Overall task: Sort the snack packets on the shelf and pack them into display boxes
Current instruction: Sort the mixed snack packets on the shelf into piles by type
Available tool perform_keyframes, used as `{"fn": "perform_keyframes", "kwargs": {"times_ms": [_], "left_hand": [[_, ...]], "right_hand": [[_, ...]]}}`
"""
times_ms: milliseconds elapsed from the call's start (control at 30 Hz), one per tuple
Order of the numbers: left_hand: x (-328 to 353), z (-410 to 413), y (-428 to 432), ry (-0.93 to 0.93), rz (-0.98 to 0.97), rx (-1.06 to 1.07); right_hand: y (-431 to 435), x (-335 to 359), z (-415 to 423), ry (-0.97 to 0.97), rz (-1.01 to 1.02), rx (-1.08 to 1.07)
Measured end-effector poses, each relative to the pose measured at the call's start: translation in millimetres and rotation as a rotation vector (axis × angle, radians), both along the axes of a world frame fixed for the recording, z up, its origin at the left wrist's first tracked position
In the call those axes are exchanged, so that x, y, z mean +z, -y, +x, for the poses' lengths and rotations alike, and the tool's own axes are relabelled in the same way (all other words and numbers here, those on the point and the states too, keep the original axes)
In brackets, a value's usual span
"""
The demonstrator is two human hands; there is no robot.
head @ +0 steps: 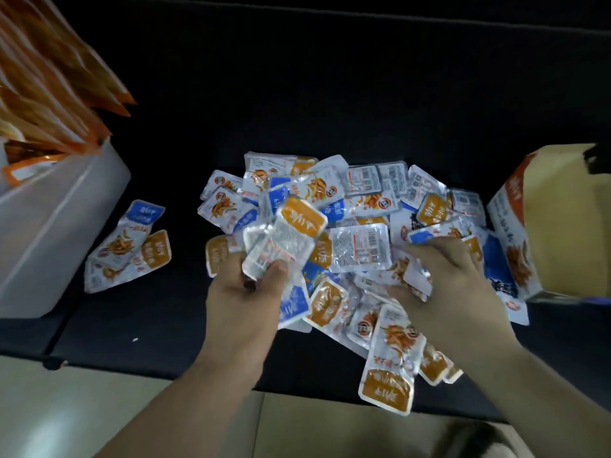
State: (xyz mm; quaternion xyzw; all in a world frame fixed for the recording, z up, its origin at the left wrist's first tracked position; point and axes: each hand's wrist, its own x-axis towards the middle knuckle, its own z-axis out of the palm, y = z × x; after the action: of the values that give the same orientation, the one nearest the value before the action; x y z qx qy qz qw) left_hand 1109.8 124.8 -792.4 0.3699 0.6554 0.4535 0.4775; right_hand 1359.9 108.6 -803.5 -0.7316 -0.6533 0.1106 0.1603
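**Open at the back, blocked at both sides**

The snack packets [363, 209] heap over the middle of the shelf [330, 94]; behind them I have bare room. A white bin [59, 219] blocks my left and the display box [542, 219] my right. Two loose packets [127, 246] lie in the left gap.

- Dark, near-black matte flat shelf surface [330, 94]: fills most of the view. A thin pale line [396, 15] runs across its far side. A narrow seam [62, 322] cuts diagonally through its near left part. A tiny white speck [135, 339] lies on it, right of the seam.
- Pale tiled floor [132, 391]: lies below the shelf's front edge, whitish at left and beige toward the centre.
- Light: dim overall, with a soft bright patch [43, 424] on the floor at lower left.
- Dark blurred shape [469, 438]: at the bottom right edge, too blurred to identify.
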Motion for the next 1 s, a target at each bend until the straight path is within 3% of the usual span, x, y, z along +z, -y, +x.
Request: {"fn": "perform_keyframes", "kwargs": {"times_ms": [67, 133, 300, 433, 633, 867, 1000], "left_hand": [[-5, 13, 23, 0.057, -0.112, -0.061], [-17, 21, 40, -0.037, -0.168, -0.152], [-35, 32, 47, -0.368, -0.059, -0.291], [-37, 36, 35, -0.405, -0.059, -0.298], [-23, 48, 28, -0.238, -0.032, -0.317], [5, 24, 26, 0.062, -0.115, -0.174], [12, -4, 14, 0.216, -0.183, -0.063]], "right_hand": [[9, 6, 11, 0.0, -0.259, -0.035], [17, 4, 11, 0.021, -0.394, -0.014], [25, -11, 17, -0.097, -0.314, -0.104], [27, -25, 37, -0.146, -0.126, -0.13], [30, -23, 28, -0.019, 0.146, -0.07], [21, 22, -46, -0.805, -0.204, -0.128], [9, 25, -73, -0.786, -0.255, -0.161]]}}
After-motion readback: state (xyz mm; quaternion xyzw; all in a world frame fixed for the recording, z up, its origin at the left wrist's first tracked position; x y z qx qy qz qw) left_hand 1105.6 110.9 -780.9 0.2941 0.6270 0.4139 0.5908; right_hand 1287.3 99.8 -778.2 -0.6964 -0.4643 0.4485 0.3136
